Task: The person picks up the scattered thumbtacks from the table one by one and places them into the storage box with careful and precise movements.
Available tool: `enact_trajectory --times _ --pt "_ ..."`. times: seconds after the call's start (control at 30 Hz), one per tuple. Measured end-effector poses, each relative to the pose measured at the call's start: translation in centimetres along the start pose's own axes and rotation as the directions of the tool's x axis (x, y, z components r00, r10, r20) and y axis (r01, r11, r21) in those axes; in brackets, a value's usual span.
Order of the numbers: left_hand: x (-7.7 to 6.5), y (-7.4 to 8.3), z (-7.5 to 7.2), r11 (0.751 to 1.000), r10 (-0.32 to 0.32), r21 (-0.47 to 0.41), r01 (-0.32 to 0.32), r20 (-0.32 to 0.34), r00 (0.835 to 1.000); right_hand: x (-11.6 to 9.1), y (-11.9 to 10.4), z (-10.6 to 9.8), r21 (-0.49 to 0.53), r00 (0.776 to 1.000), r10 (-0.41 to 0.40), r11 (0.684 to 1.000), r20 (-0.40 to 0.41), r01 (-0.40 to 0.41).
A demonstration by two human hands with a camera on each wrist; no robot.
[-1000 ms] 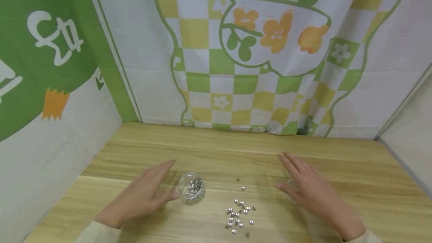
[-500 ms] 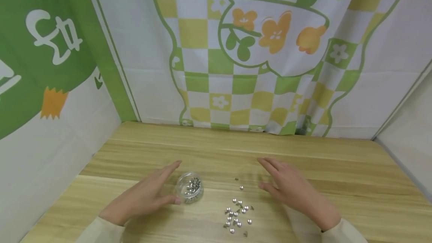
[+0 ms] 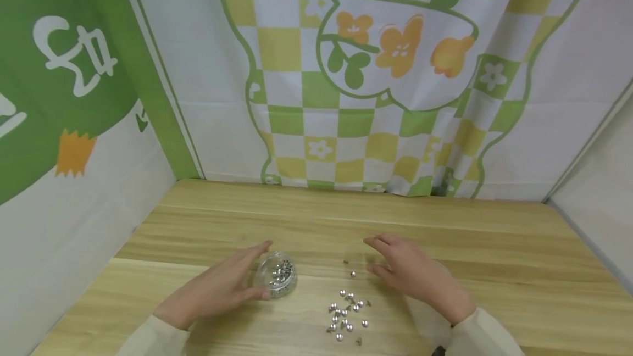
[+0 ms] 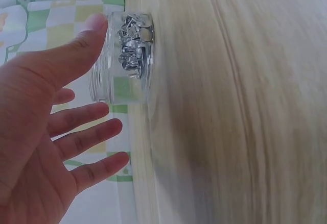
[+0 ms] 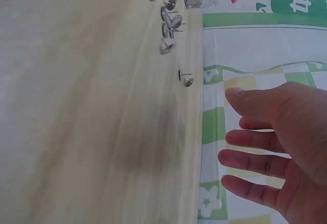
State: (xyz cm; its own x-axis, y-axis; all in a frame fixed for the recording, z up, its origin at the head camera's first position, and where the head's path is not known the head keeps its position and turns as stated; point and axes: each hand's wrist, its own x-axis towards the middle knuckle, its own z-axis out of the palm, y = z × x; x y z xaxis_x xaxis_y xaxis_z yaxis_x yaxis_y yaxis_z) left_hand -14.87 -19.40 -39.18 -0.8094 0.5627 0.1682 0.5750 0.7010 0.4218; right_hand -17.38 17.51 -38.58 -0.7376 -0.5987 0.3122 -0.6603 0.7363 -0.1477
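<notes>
A clear round jar (image 3: 276, 275) stands upright on the table, partly filled with silver thumbtacks (image 4: 134, 43). My left hand (image 3: 217, 287) is at the jar's left side, thumb in front and fingers behind, spread and nearly straight. In the left wrist view the thumb overlaps the jar's rim; whether it touches, I cannot tell. Several loose thumbtacks (image 3: 344, 313) lie scattered to the right of the jar, some with points up. My right hand (image 3: 417, 273) hovers to the right of these tacks, fingers extended and apart, holding nothing. Two tacks lie nearest its fingertips.
The wooden table (image 3: 237, 213) reaches back to a patterned curtain (image 3: 321, 142) with checks and flowers. A green and white cloth (image 3: 84, 98) hangs along the left, and a pale wall (image 3: 598, 163) borders the right side.
My right hand has moved left, towards the loose thumbtacks. My left hand has shifted slightly right, closer around the jar. The jar and tacks stay in place on the table.
</notes>
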Motion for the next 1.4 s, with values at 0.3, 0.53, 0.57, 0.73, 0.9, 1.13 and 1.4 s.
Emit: enact_trajectory --times 0.3,0.53,0.57,0.73,0.9,1.13,1.4 --pt "0.0 0.3 -0.1 0.999 -0.040 0.007 0.040 0.032 0.999 2.0 -0.4 0.7 0.092 0.998 -0.006 0.996 0.055 0.001" --pt "0.1 0.6 0.0 0.999 -0.021 0.035 0.020 0.045 0.999 3.6 -0.8 1.5 0.113 0.998 -0.033 0.993 0.051 0.027" --pt "0.2 0.6 0.0 0.999 -0.015 0.039 0.013 0.043 0.999 3.9 -0.9 1.6 0.117 0.997 -0.037 0.993 0.062 0.029" --pt "0.5 0.8 0.0 0.999 -0.006 0.051 0.004 0.036 0.999 5.0 -1.5 2.1 0.103 0.988 -0.109 0.990 0.106 0.098" --pt "0.8 0.9 -0.1 0.998 0.026 0.049 -0.027 0.029 0.999 5.6 -2.0 2.6 0.099 0.983 -0.145 0.986 0.111 0.134" --pt "1.5 1.3 -0.6 0.997 0.050 0.060 -0.054 0.071 0.996 5.7 -1.5 3.2 0.163 0.966 -0.225 0.966 0.130 0.203" --pt "2.8 1.3 -0.6 0.992 0.089 0.076 -0.099 0.117 0.989 5.4 -0.7 3.0 0.213 0.963 -0.247 0.952 0.112 0.219"
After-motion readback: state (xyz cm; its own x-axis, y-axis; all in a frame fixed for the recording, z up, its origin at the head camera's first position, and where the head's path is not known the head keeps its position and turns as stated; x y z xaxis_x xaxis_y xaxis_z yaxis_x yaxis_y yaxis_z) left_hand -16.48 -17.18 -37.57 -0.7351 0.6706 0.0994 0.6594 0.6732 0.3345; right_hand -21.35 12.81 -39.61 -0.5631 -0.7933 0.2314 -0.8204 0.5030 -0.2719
